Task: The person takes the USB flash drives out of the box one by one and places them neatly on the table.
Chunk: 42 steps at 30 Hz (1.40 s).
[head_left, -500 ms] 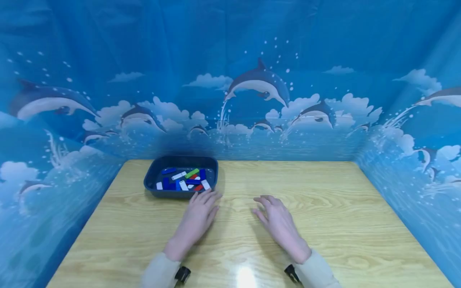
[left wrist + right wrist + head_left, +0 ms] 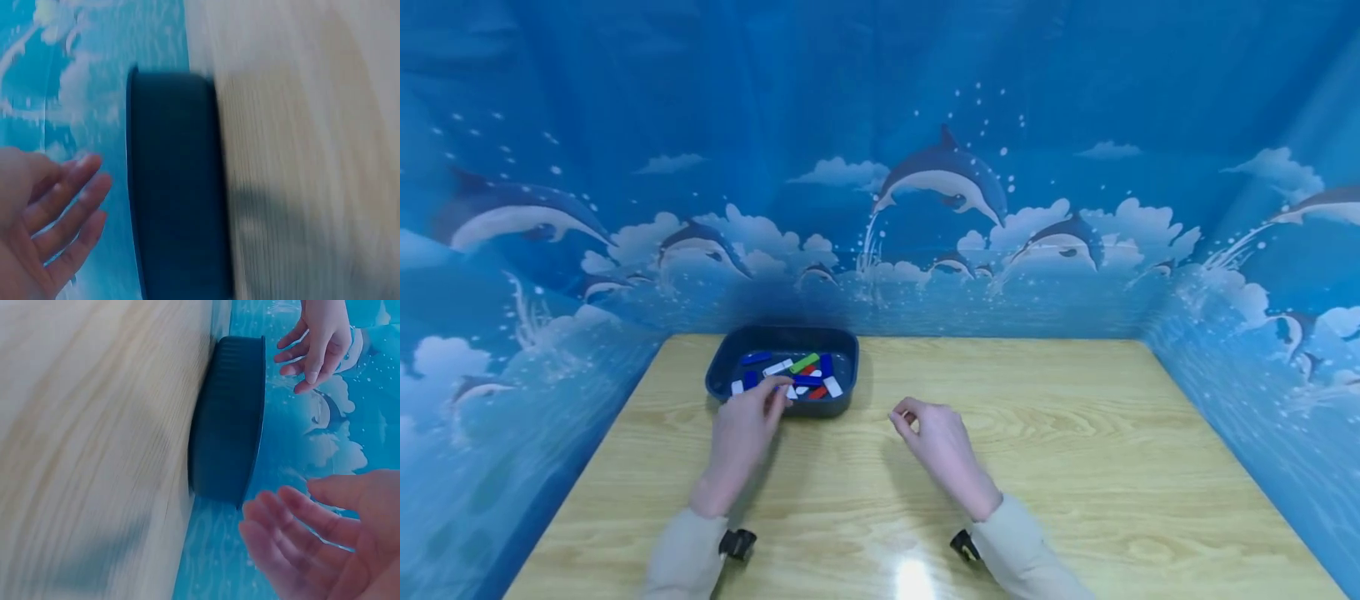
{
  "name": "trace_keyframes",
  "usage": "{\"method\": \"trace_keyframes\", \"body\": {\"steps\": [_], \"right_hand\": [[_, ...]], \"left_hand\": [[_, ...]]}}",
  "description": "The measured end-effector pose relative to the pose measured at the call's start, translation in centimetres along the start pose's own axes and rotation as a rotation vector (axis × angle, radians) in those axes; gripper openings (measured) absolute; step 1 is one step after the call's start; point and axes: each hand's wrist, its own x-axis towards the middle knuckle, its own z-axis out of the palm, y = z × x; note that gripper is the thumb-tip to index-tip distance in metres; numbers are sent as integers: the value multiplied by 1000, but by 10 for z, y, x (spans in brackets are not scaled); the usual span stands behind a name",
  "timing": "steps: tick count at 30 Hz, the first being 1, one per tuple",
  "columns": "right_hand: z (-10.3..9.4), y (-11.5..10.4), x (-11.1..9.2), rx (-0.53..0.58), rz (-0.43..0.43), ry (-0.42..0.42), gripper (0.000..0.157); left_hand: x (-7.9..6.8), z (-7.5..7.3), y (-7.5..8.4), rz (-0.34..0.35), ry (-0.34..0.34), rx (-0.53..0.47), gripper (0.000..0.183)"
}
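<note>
A dark blue plastic bin (image 2: 822, 408) holds several small flat bars that look like USB sticks, in blue, white, red and a green one (image 2: 805, 362). My left hand (image 2: 741, 433) hovers over the bin's front left side, fingers loosely bent and overlapping the contents in the head view. The left wrist view shows its fingers (image 2: 72, 225) spread above the bin's rim with nothing between them. Right of the bin, my right hand (image 2: 942, 437) hangs over the table, fingers relaxed and holding nothing; the right wrist view shows its fingertips (image 2: 265, 509) near the bin's outline.
The bin stands at the back left of a light wooden table (image 2: 1060, 433). Blue curtains (image 2: 775, 100) printed with dolphins enclose the table at the back and both sides. Light sleeves (image 2: 685, 554) and black wrist straps show on both arms.
My left hand has moved left and forward over the bin's front edge. My right hand has shifted left toward the bin, its fingers bending more. The bars in the bin look unmoved.
</note>
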Motion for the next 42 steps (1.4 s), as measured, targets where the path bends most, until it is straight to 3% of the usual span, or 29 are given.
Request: {"method": "trace_keyframes", "body": {"steps": [4, 7, 12, 18, 22, 25, 34, 42], "right_hand": [[14, -9, 16, 25, -18, 35, 15], [24, -13, 26, 51, -7, 41, 24], [41, -18, 39, 87, 26, 8, 42], [51, -25, 54, 171, 98, -64, 57], [60, -27, 61, 203, 148, -116, 63], [66, -27, 64, 238, 159, -149, 65], [68, -30, 66, 269, 170, -152, 62], [65, -28, 70, 277, 175, -149, 64]], "left_hand": [[5, -8, -30, -39, 115, 17, 15], [5, -11, -49, -102, 120, 31, 22], [4, -16, -72, -196, 29, 37, 38], [1, -20, -89, -272, -162, -18, 55], [1, -19, -98, -321, -267, -93, 60], [1, -18, -101, -340, -304, -134, 60], [4, -18, -104, -366, -331, -189, 55], [7, -16, -102, -376, -314, -186, 54]]}}
